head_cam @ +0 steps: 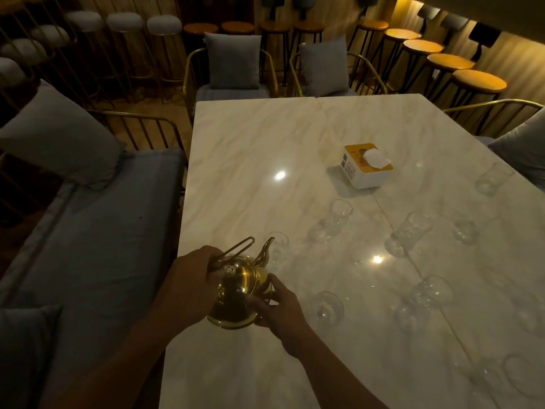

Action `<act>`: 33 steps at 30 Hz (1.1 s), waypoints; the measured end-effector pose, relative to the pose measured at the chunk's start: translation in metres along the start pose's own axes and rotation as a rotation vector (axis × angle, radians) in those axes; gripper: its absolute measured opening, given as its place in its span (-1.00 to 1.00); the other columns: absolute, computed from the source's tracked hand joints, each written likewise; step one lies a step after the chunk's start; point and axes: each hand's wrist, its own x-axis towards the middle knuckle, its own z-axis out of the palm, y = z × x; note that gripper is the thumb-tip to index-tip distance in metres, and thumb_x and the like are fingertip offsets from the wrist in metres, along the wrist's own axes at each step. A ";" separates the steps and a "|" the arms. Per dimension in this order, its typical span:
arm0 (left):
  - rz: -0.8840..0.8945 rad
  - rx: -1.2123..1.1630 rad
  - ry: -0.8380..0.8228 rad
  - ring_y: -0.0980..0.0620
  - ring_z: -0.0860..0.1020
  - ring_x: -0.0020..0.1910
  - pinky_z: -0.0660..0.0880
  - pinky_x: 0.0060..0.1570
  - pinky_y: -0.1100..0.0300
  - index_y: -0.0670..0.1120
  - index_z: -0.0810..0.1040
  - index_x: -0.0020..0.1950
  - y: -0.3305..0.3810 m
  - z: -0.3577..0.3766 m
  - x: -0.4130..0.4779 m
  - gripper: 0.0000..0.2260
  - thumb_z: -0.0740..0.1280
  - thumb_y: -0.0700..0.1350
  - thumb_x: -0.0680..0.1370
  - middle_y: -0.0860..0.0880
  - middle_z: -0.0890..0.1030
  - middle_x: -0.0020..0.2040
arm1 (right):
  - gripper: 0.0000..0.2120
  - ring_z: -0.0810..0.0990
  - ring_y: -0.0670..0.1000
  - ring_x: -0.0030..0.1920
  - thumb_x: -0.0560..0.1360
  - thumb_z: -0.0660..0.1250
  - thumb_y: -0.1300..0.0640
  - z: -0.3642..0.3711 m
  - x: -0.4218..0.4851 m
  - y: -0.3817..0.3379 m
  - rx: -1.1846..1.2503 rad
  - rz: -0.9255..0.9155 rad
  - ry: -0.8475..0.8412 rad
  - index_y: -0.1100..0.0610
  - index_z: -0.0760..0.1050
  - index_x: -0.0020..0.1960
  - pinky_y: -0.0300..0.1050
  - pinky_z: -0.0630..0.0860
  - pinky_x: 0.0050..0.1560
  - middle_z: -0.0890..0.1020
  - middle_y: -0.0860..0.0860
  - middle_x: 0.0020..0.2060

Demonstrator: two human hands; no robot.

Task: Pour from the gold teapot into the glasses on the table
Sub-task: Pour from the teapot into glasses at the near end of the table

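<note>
The gold teapot (236, 293) is tilted forward near the table's left edge, its spout at the rim of a clear glass (278, 249). My left hand (188, 278) grips the teapot's wire handle. My right hand (280, 308) holds the pot's body from the right side, fingers curled against it. Several more clear glasses stand on the marble table (250, 160): one (339, 215) beyond, one (414, 228) to its right, one (327, 308) close to my right hand. No liquid stream is visible in the dim light.
A white and yellow tissue box (367, 165) sits mid-table. Further glasses stand along the right side, one at the far right (492, 178). A grey cushioned bench (97, 231) runs along the left. Chairs with cushions (233, 62) stand at the far end.
</note>
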 end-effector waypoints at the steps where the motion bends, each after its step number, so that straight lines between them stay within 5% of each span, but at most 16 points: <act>1: 0.011 -0.011 -0.004 0.12 0.53 -0.12 0.53 0.00 0.16 -0.08 0.52 0.18 -0.001 -0.002 -0.003 -0.80 0.33 -0.20 0.56 0.10 0.54 -0.15 | -0.53 0.62 0.10 0.16 0.38 0.55 -0.09 0.003 -0.003 0.001 -0.001 -0.017 0.014 -0.30 0.50 0.23 0.14 0.69 0.01 0.59 0.02 0.18; 12: 0.198 -0.003 -0.055 0.09 0.54 -0.02 0.52 0.05 0.14 -0.07 0.55 0.18 0.001 -0.010 -0.033 -0.76 0.38 -0.23 0.53 0.10 0.56 -0.08 | -0.64 0.64 0.08 0.11 0.46 0.50 0.02 0.020 -0.056 0.016 0.086 -0.035 0.133 -0.39 0.48 0.07 0.07 0.70 -0.01 0.56 -0.07 0.13; 21: 0.308 0.029 -0.108 0.23 0.51 -0.17 0.47 -0.01 0.25 -0.07 0.57 0.14 0.019 0.003 -0.054 -0.80 0.38 -0.22 0.53 0.21 0.51 -0.17 | -0.59 0.62 0.08 0.14 0.45 0.52 0.00 0.018 -0.094 0.037 0.167 0.010 0.221 -0.18 0.51 0.25 0.11 0.69 0.03 0.57 -0.01 0.18; 25: 0.304 0.041 -0.147 0.13 0.55 -0.10 0.54 0.05 0.12 -0.06 0.57 0.15 0.029 0.010 -0.060 -0.80 0.37 -0.21 0.54 0.12 0.56 -0.14 | -0.60 0.63 0.08 0.15 0.43 0.52 -0.04 0.010 -0.104 0.043 0.175 0.019 0.234 -0.16 0.52 0.23 0.12 0.69 0.02 0.58 0.03 0.19; 33: 0.335 0.102 -0.142 0.07 0.56 -0.06 0.47 0.02 0.21 -0.10 0.56 0.24 0.045 0.028 -0.065 -0.72 0.38 -0.18 0.53 -0.02 0.65 -0.01 | -0.55 0.65 0.14 0.16 0.41 0.54 -0.06 -0.003 -0.118 0.055 0.270 0.059 0.188 -0.11 0.52 0.26 0.17 0.67 0.07 0.60 0.10 0.21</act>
